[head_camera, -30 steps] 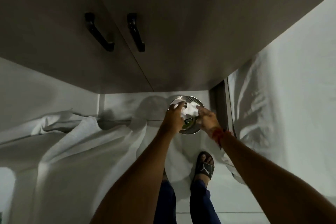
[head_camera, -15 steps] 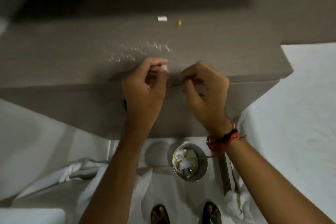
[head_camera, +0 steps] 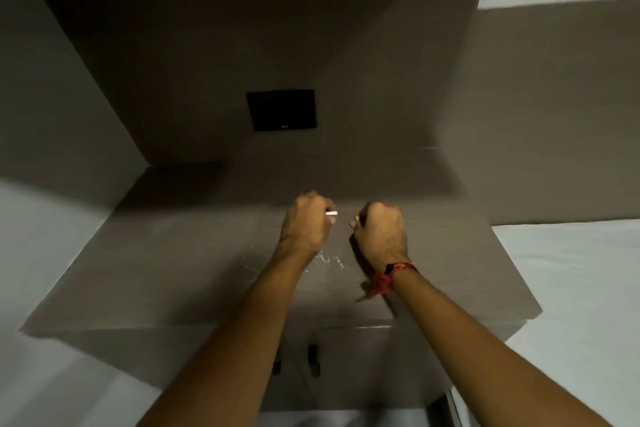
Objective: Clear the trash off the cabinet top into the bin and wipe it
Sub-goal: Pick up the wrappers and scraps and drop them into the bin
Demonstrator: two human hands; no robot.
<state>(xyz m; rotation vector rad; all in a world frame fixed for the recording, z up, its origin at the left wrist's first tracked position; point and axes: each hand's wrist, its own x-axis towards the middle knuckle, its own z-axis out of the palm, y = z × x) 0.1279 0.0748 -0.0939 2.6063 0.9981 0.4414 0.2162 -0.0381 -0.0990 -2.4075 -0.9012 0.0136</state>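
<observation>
Both my arms reach over the brown cabinet top (head_camera: 166,274). My left hand (head_camera: 306,224) is closed around a small white scrap (head_camera: 331,213) that pokes out between the fingers. My right hand (head_camera: 379,232) is closed on a small yellowish bit (head_camera: 355,218) at its fingertips; a red thread band circles that wrist. A patch of pale crumbs or droplets (head_camera: 327,258) lies on the top just behind my hands, between the wrists. The bin is out of view.
A black wall plate (head_camera: 281,110) sits on the back panel above the top. Two dark door handles (head_camera: 313,357) show below the front edge. White bedding (head_camera: 571,288) lies to the right, a white surface (head_camera: 45,218) to the left.
My view rose from the bin on the floor to the cabinet top. Both hands moved from the front edge to the back of the top and closed on the two small scraps there.
</observation>
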